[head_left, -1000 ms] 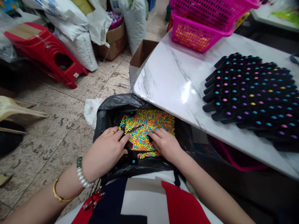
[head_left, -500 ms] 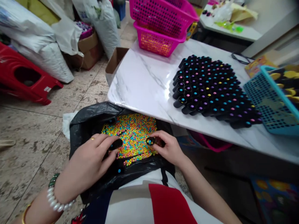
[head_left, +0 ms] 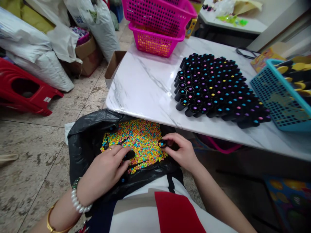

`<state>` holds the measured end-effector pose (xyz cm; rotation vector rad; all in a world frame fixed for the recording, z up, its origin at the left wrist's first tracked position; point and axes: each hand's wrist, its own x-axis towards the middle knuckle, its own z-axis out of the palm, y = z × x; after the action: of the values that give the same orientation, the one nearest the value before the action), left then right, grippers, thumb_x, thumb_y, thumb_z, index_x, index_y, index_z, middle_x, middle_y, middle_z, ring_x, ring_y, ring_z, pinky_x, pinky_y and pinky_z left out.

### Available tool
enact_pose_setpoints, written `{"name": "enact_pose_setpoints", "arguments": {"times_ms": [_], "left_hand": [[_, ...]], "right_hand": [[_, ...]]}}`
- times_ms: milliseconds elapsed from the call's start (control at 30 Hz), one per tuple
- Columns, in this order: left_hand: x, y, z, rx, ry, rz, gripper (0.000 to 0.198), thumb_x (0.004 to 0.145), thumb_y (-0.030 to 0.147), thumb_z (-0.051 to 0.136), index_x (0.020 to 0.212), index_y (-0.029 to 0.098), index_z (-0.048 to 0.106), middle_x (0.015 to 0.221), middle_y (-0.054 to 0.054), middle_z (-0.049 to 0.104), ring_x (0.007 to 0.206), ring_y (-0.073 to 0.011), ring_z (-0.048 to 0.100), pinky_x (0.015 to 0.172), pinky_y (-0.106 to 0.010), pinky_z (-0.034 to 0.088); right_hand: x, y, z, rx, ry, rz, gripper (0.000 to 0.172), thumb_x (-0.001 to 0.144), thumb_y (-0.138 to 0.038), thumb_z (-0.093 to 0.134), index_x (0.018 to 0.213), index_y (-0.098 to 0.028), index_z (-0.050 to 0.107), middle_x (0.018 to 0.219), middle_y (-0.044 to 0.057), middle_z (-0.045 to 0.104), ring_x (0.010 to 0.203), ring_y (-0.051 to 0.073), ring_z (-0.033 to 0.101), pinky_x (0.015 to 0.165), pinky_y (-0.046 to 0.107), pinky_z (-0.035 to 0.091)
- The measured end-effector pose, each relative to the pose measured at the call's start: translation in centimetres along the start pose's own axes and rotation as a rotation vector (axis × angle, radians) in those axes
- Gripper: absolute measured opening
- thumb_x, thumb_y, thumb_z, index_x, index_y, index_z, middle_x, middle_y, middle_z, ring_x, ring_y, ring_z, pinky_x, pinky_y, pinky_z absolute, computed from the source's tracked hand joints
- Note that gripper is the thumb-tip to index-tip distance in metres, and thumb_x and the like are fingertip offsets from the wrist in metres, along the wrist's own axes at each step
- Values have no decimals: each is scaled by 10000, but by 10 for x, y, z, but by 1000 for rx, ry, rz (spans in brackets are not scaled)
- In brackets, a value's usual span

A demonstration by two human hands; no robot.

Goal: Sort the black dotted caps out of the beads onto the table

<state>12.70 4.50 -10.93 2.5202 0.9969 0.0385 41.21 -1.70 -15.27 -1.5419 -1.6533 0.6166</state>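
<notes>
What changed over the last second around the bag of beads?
A second ago both hands lay flat in the coloured beads. Since then the right hand has pinched a black tube in its fingers, a bead showing in its end, and the left hand has closed on another tube. The black bag, the beads and the stacked tubes on the marble table stayed put.

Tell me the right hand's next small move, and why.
Probably lift the right hand and lay its black tube against the stacked tubes on the marble table: its end seems to show a coloured bead, like theirs. The left hand holds a second tube among the loose beads in the black bag.
</notes>
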Motion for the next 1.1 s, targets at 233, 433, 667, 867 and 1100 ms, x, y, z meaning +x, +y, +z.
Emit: {"name": "enact_pose_setpoints", "arguments": {"times_ms": [233,433,667,867,1100], "left_hand": [[1,-1,2,-35,-15,-5,309,952,297,463,1236,199,535,1099,-98,622,994,-252,600,907,-442,496],[1,-3,4,-67,-21,-14,317,952,282,462,1250,202,532,1138,-101,623,1025,-249,600,928,-442,491],[1,-10,11,-80,-29,-8,333,959,307,439,1276,239,515,1170,-91,636,1048,-245,622,923,-435,514],[-1,-21,22,-76,103,-6,393,915,349,517,1285,218,498,1225,-111,652,1102,-259,639,951,-427,527],[5,-21,21,-107,156,46,281,906,388,524,1155,283,599,1149,-64,678,1002,-242,689,864,-358,578]], "right_hand": [[3,-8,-6,5,-20,-15,272,784,-139,639,1032,-242,679,991,42,651,757,153,591,703,306,506],[-3,-9,-2,367,-2,164,283,763,-187,725,1029,-244,645,1006,39,650,836,163,628,753,300,542],[-9,-24,4,671,7,220,309,754,-231,762,1022,-233,608,1017,40,698,855,157,681,741,278,577],[-9,-17,-40,71,613,32,327,766,-194,742,1069,-233,626,1069,65,676,989,229,649,906,410,524],[0,10,-66,-523,855,125,276,799,-298,708,1053,-217,637,858,48,662,829,230,603,807,401,497]]}}
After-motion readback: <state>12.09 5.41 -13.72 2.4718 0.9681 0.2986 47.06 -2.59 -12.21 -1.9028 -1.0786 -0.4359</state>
